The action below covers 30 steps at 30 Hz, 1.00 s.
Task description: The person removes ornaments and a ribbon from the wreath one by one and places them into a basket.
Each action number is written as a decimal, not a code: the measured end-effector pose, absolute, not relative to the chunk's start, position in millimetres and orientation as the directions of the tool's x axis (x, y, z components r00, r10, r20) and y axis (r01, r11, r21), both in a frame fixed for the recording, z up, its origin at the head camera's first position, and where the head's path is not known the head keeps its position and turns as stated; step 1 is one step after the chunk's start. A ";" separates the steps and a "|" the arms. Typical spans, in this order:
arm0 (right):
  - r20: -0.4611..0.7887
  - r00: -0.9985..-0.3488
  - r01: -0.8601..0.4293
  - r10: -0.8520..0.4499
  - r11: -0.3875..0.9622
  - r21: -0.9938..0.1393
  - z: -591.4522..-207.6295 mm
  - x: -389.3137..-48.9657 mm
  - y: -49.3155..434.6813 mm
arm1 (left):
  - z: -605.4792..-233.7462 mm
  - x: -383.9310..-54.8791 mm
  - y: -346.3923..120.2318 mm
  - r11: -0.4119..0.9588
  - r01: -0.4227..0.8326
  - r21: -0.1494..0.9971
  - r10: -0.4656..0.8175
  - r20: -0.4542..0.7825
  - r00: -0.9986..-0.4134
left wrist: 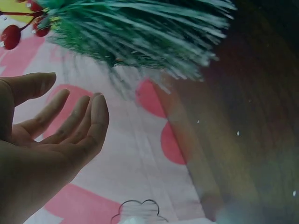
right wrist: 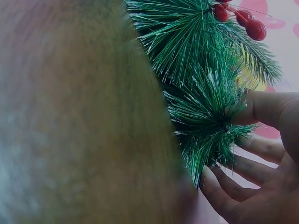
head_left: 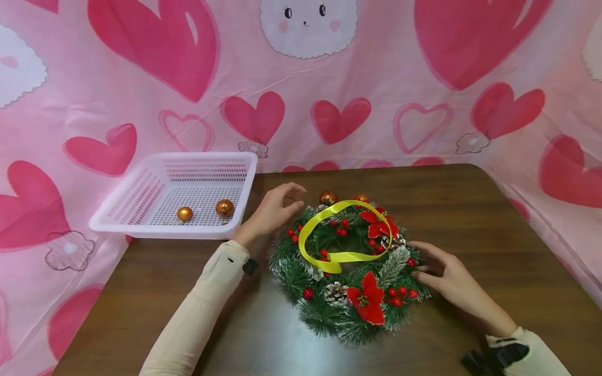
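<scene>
A green Christmas wreath with red flowers, berries and pine cones lies on the wooden table. Across its top runs a loop of yellow ribbon, its end curled over at the front. My left hand is held off the wreath's back left, fingers loosely bent and holding nothing; the left wrist view shows a gap between the fingers and the green needles. At the wreath's right edge my right hand grips the outer sprigs, thumb on one side and fingers on the other.
Behind the wreath sits a shiny gold ball, with another gold ball partly hidden by the ribbon. A white plastic basket at the back left holds gold balls. A pink heart-patterned cloth hangs beyond the table.
</scene>
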State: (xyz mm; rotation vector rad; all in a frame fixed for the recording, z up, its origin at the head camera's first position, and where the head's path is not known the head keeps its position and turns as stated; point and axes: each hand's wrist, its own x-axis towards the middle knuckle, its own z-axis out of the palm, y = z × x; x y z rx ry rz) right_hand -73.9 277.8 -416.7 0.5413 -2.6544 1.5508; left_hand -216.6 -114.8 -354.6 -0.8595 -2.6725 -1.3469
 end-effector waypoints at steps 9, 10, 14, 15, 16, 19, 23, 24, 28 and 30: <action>0.239 -0.921 -0.362 -0.308 0.453 -0.814 -419.0 -76.4 283.2 | -361.1 -227.8 -102.8 0.433 0.441 0.786 0.472 0.219 -0.854; 0.240 -0.920 -0.364 -0.311 0.449 -0.816 -419.2 -76.5 283.3 | -362.4 -229.4 -102.3 0.429 0.437 0.791 0.472 0.216 -0.855; 0.242 -0.916 -0.369 -0.321 0.435 -0.822 -419.7 -76.8 283.2 | -367.9 -235.3 -101.9 0.423 0.416 0.805 0.472 0.196 -0.860; 0.243 -0.915 -0.371 -0.323 0.433 -0.821 -419.9 -76.9 283.4 | -368.8 -236.3 -102.0 0.422 0.410 0.809 0.471 0.191 -0.861; 0.245 -0.914 -0.373 -0.324 0.432 -0.821 -420.1 -77.1 283.7 | -369.9 -237.4 -102.0 0.416 0.404 0.815 0.472 0.187 -0.862; 0.253 -0.908 -0.383 -0.333 0.421 -0.822 -420.2 -77.8 285.3 | -372.7 -239.9 -101.4 0.398 0.396 0.828 0.491 0.172 -0.854; 0.262 -0.900 -0.395 -0.349 0.395 -0.829 -419.9 -78.5 287.9 | -376.6 -242.6 -100.3 0.415 0.405 0.815 0.531 0.145 -0.835; 0.261 -0.899 -0.394 -0.351 0.391 -0.832 -419.8 -78.6 288.3 | -377.5 -243.3 -100.1 0.421 0.408 0.810 0.542 0.136 -0.829; 0.273 -0.889 -0.410 -0.367 0.374 -0.832 -419.8 -79.3 289.0 | -381.5 -245.9 -97.7 0.428 0.422 0.799 0.588 0.108 -0.802; 0.280 -0.885 -0.418 -0.371 0.371 -0.829 -420.2 -79.5 288.5 | -385.0 -247.4 -95.8 0.407 0.424 0.809 0.613 0.101 -0.783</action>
